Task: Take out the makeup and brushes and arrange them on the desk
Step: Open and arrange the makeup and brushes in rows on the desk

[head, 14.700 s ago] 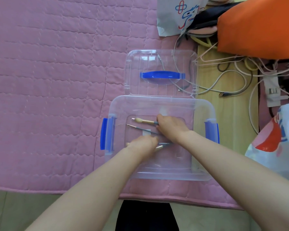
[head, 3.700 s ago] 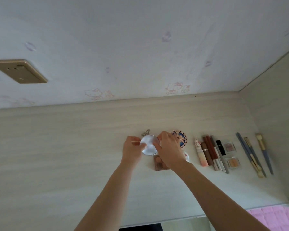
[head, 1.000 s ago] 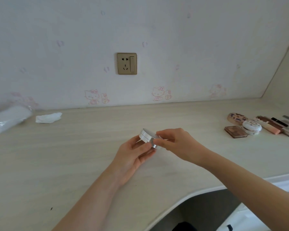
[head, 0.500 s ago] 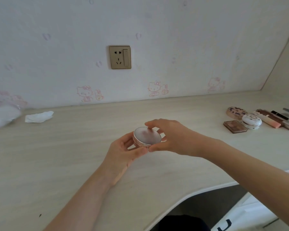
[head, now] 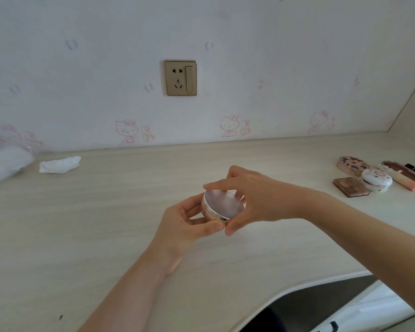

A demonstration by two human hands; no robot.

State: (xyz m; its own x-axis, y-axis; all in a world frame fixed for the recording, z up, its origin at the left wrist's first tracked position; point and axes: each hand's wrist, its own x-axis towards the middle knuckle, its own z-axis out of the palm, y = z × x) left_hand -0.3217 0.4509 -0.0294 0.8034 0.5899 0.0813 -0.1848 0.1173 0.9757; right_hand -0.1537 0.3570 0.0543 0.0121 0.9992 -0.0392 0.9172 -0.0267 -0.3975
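Note:
A round silver compact [head: 223, 205] with a flat shiny lid is held above the pale wooden desk [head: 106, 224], lid tilted toward me. My left hand [head: 185, 226] cups it from below and the left. My right hand [head: 252, 200] pinches its rim from the right, thumb low and forefinger over the far edge. At the desk's right end lie a patterned round compact [head: 352, 165], a white round compact [head: 376, 180], a brown square palette [head: 351, 187] and a pink tube [head: 403, 179] beside dark lipstick-like sticks [head: 407, 170].
A crumpled white tissue [head: 59, 164] lies at the back left, beside a blurred white plastic item [head: 5, 164] at the left edge. A gold wall socket [head: 180, 77] sits above the desk. The desk's front edge curves away at lower right.
Over the last second both hands turned the compact from edge-on to lid up. Earlier the hands were in a clear box with brushes, then at the row of makeup.

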